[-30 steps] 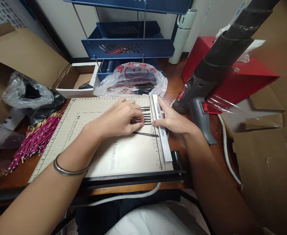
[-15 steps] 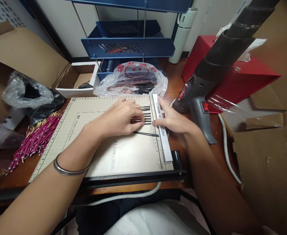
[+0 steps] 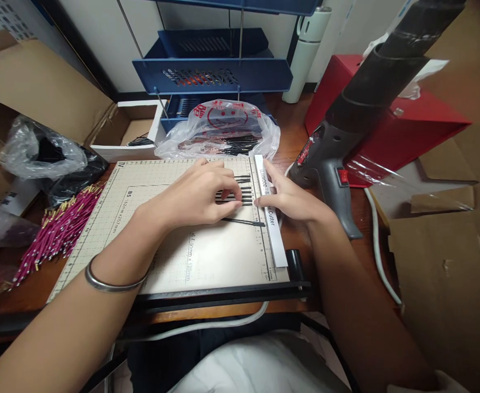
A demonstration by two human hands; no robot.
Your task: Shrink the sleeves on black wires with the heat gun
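A row of thin black cables (image 3: 246, 195) lies side by side on the cream paper cutter (image 3: 223, 256). My left hand (image 3: 205, 194) arches over them, thumb and forefinger close together on the cables, which run hidden beneath the palm. One more black cable (image 3: 244, 221) lies apart, nearer to me, slightly slanted. My right hand (image 3: 291, 197) rests across the cutter's white strip (image 3: 279, 248), thumb and forefinger spread. Its thumb crosses the strip and its tip is by the cable ends; the other fingers are mostly hidden along the strip's right side.
Behind the cutter sits a clear plastic bag (image 3: 219, 131) with black cables, beside a white box (image 3: 125, 139). Magenta cables (image 3: 60, 234) lie to the left. At right stand a grey heat gun (image 3: 334, 158) and a red box (image 3: 424, 120). A black handle (image 3: 294, 265) is at the near right corner.
The left thumb has straightened slightly over the cables. The right hand keeps its place on the strip. The whole view has shifted a little.
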